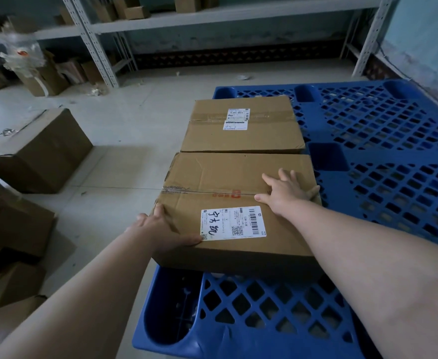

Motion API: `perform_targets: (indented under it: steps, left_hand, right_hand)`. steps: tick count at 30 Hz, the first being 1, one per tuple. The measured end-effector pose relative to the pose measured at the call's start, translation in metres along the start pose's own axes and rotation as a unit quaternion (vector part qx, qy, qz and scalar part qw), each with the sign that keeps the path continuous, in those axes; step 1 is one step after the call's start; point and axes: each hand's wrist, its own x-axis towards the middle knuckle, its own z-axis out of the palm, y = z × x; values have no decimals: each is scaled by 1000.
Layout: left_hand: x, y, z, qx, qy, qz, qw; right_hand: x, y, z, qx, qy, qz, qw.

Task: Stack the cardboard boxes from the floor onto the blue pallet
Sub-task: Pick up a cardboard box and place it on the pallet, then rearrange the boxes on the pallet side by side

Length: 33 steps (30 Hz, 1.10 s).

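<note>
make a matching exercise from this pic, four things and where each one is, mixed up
1 left hand
2 right hand
3 two-label box
4 plain box

a on the blue pallet, behind the near box
b flat on the near box's top
c on the floor, left of the blue pallet
d gripping the near box's left edge

Pairs: 1-d, 2-b, 3-a, 4-c

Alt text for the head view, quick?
The left hand grips a corner of the near box, the right hand lies flat on top; it sits on the blue pallet next to a second box. More boxes stand on the floor, left.
</note>
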Motion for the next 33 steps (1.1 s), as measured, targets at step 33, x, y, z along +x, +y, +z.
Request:
perform_targets:
  steps: [33]
  left_hand:
    - [-56, -188, 40, -130, 105, -16, 986]
  right_hand:
    - [-118, -217, 87, 148, 56, -330, 931]
